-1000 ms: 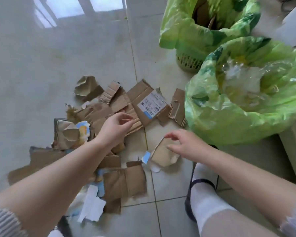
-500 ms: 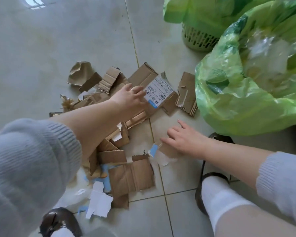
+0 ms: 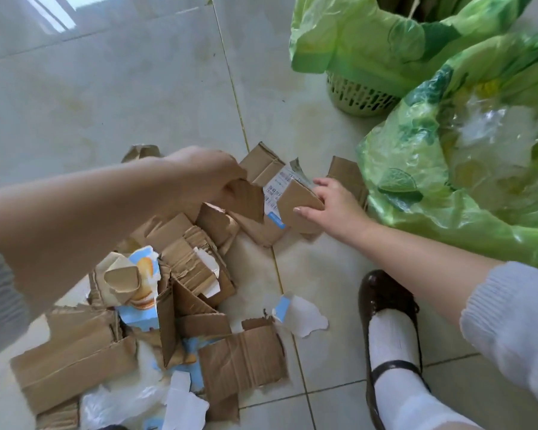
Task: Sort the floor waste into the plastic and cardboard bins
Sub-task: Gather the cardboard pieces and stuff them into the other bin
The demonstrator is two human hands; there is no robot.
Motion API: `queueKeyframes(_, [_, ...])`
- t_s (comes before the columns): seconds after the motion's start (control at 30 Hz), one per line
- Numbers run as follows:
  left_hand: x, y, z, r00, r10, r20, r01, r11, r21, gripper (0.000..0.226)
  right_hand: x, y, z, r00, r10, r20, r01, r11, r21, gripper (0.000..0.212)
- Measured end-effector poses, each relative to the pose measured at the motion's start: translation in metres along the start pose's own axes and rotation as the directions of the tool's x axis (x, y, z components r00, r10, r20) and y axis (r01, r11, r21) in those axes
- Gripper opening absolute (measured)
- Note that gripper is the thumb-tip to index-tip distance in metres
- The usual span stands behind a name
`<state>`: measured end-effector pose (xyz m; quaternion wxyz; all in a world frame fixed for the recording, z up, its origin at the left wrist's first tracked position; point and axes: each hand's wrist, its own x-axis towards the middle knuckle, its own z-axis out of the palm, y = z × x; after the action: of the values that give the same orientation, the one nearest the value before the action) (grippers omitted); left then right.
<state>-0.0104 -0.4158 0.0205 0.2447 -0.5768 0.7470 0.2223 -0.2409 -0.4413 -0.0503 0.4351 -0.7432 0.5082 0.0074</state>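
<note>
A glossy pale tiled floor [image 3: 121, 97] with thin grout lines carried everything, a window's glare showing at its top left. The left hand [image 3: 205, 178] had its fingers curled round a torn brown cardboard scrap [image 3: 246, 200], though the fingers themselves were mostly hidden behind the back of the hand. The right hand [image 3: 333, 206] pinched a folded cardboard piece [image 3: 295, 201], thumb below and fingers over its far edge. Both pieces sat above a flattened box panel with a white shipping label [image 3: 275, 186], whose print was too small to read. Nearer the person lay the cardboard pile [image 3: 180, 262], torn corrugated sheets overlapping blue-and-white printed packaging [image 3: 143, 274] and white paper scraps [image 3: 305, 315]; thin clear plastic film [image 3: 121, 401] lay half buried at the pile's near edge. Just right of the right hand stood a bin lined with a green bag [image 3: 416, 187], crumpled clear plastic inside it, its right side cut off. Behind it stood a green woven basket [image 3: 361, 94] under another green bag [image 3: 370, 35], brown cardboard barely visible at its mouth. A brown shoe [image 3: 385, 296] over a white sock stood near the pile.
</note>
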Motion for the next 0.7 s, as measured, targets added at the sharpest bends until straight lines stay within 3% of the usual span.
queueKeyframes(0.13, [-0.002,-0.029,-0.022,0.985,-0.091,-0.148,0.056,0.972,-0.226,0.020,0.035,-0.009,0.002,0.999,0.036,0.039,-0.033,0.997,-0.067,0.042])
queueKeyframes(0.27, [-0.005,-0.050,-0.028,0.910,-0.263,-0.319,0.090,0.879,-0.468,0.027,0.054,-0.016,0.005,0.999,0.034,0.019,-0.030,0.984,-0.177,0.041])
queueKeyframes(0.37, [-0.012,-0.056,-0.025,0.860,-0.380,-0.342,0.083,0.764,-0.640,0.028,0.055,-0.021,0.006,0.997,0.075,0.012,-0.073,0.991,-0.110,0.039])
queueKeyframes(0.47, [-0.025,-0.057,-0.021,0.835,-0.423,-0.351,0.059,0.704,-0.708,0.027,0.050,-0.023,0.009,0.996,0.090,0.027,-0.089,0.994,-0.058,0.037])
queueKeyframes(0.6, [-0.048,-0.052,-0.012,0.861,-0.408,-0.302,0.082,0.699,-0.710,0.026,0.037,-0.025,0.018,0.984,0.153,0.089,-0.161,0.982,0.094,0.039])
queueKeyframes(0.7, [-0.063,-0.045,-0.001,0.882,-0.392,-0.262,0.092,0.687,-0.721,0.025,0.026,-0.029,0.023,0.984,0.174,0.035,-0.177,0.950,0.256,0.041])
